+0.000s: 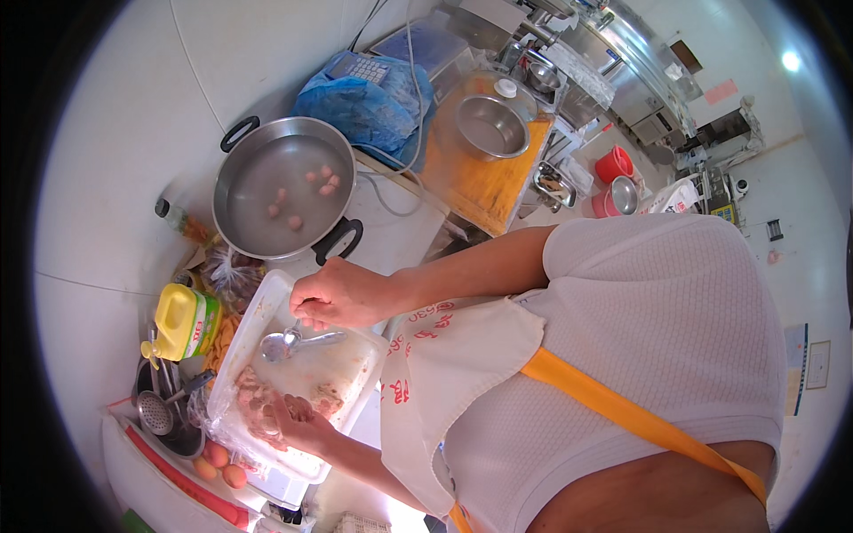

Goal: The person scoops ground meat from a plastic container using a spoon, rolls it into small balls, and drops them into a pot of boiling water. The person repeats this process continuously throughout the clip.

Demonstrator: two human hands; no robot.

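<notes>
A white plastic tray (356, 393) lies tilted across the view with raw minced meat (250, 400) along its lower left side. My left hand (300, 420) is in that meat, its fingers curled round a lump of it. Above the tray, my right hand (333, 293) grips a small metal spoon (292, 335) by its handle, bowl downward. A second metal spoon (326, 338) lies in the tray, partly behind the first. Beyond the tray stands a wide steel pot (246, 200) with black handles, holding cloudy liquid and several meatballs (295, 222).
A yellow plastic jug (176, 320) and a perforated ladle (156, 413) stand left of the tray, near several round orange-red fruits (234, 476). A bottle (180, 220) is beside the pot. A steel bowl (493, 126) sits on a wooden board (466, 186), near a blue plastic bag (373, 106).
</notes>
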